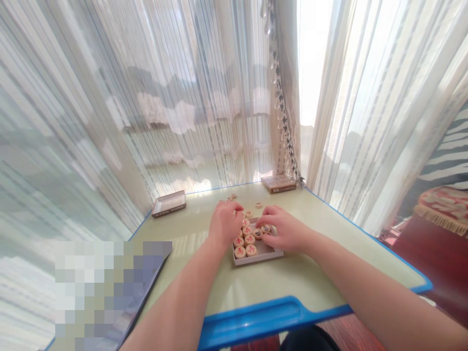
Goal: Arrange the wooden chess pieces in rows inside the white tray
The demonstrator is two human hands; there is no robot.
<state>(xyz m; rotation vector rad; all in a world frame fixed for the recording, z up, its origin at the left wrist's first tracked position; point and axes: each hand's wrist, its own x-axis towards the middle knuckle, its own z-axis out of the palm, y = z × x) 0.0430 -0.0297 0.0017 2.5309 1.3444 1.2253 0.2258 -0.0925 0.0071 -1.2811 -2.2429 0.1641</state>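
Note:
A shallow white-walled box tray (259, 257) sits on the table in front of me, holding round wooden xiangqi pieces. Red-marked pieces (249, 239) fill its left side, and dark-marked pieces (258, 234) lie toward the right. My left hand (226, 222) is over the tray's left edge, fingers curled and bent inward; whatever may be between them is hidden. Reaching in from the right, my right hand (283, 228) has its thumb and fingers apart over the dark-marked pieces, partly covering them. Beyond the tray lie loose pieces, among them one xiangqi piece (259, 205) at the back.
The pale green table (329, 263) has a raised blue edge (256, 319) on my side. At the far left corner lies a shallow box lid (169, 204), and a flat box (279, 184) is at the far right. Sheer curtains (204, 97) hang behind. A blurred-out screen (120, 292) stands at left.

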